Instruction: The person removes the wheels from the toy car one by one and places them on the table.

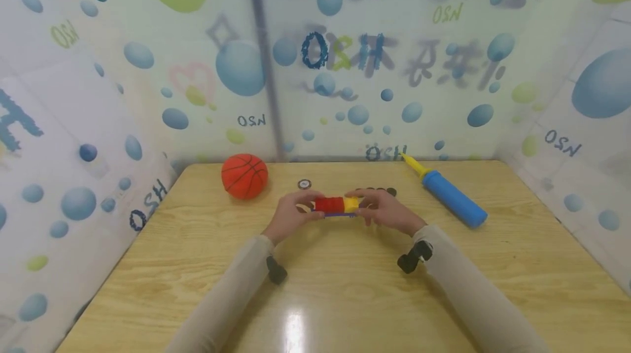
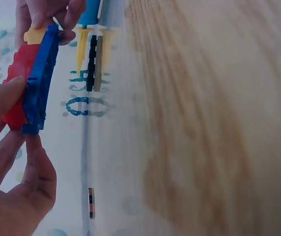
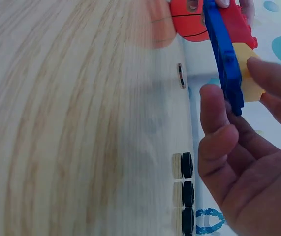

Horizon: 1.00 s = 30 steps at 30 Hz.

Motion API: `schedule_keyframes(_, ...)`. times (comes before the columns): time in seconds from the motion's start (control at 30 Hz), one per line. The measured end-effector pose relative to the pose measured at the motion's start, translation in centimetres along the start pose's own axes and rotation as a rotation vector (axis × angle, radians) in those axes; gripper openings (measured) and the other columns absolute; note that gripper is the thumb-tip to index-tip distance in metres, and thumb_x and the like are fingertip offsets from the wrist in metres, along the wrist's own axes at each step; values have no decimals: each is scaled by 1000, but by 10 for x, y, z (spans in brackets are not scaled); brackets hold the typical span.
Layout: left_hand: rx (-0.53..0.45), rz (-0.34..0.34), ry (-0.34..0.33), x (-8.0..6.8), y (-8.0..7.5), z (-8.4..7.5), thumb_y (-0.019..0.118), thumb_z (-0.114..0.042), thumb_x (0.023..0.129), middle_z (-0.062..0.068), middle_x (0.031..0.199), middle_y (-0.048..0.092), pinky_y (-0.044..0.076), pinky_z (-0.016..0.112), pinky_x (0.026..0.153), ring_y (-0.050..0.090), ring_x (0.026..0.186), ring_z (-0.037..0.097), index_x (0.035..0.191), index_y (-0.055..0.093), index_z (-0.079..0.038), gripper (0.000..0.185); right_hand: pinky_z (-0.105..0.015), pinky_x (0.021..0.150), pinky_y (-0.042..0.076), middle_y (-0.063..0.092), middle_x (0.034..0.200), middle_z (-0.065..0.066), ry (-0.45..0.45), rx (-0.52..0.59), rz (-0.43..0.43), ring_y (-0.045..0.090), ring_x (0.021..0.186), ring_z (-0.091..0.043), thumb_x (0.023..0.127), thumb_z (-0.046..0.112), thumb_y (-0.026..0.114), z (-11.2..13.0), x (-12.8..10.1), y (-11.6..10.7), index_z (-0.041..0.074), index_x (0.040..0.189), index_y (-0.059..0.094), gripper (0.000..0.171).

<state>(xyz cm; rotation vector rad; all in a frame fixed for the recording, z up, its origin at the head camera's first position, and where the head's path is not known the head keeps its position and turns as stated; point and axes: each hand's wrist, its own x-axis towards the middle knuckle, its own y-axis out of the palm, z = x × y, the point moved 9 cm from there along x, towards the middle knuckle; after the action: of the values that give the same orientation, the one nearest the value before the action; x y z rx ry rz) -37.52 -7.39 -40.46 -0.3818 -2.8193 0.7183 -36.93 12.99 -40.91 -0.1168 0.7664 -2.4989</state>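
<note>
A pale wooden bench [image 1: 345,287], walled in by bubble-printed sheeting, carries an orange ball [image 1: 244,176], a blue pump [image 1: 452,197] and a lone wheel [image 1: 304,184]. Above its middle, the left hand [image 1: 291,215] and right hand [image 1: 386,210] each pinch 1 end of a toy block body [image 1: 336,205], a blue plate topped with red and yellow bricks. It looks like mid-assembly: the 3 black wheels [image 3: 186,192] beside the right hand appear unfitted, so freeing 1 hand to fetch one seems called for.
</note>
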Motion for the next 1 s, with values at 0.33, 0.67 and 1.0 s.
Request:
schedule_keyframes(0.33, 132, 28, -31, 12, 5, 4, 82, -9, 81, -1, 120, 74, 52, 30, 84, 65, 99, 19, 119, 74, -19, 40, -37, 56, 56, 75, 102, -18, -22, -94, 23, 66, 66, -27, 96, 10, 65, 5, 9, 0, 11, 140, 57, 45)
schedule_keyframes(0.67, 212, 46, -60, 19, 15, 12, 82, -6, 78, 7, 115, 76, 56, 28, 73, 70, 90, 20, 114, 74, -15, 38, -30, 56, 54, 72, 112, -22, 51, -237, -42, 67, 63, -18, 91, 8, 69, -2, 19, 2, 12, 133, 63, 42)
schedule_keyframes(1.0, 208, 61, -95, 21, 13, 14, 80, -3, 80, 8, 118, 75, 59, 35, 85, 72, 97, 23, 116, 73, -14, 39, -28, 57, 53, 72, 112, -21, 83, -254, -92, 65, 62, -16, 88, 8, 73, -2, 24, 3, 14, 129, 67, 42)
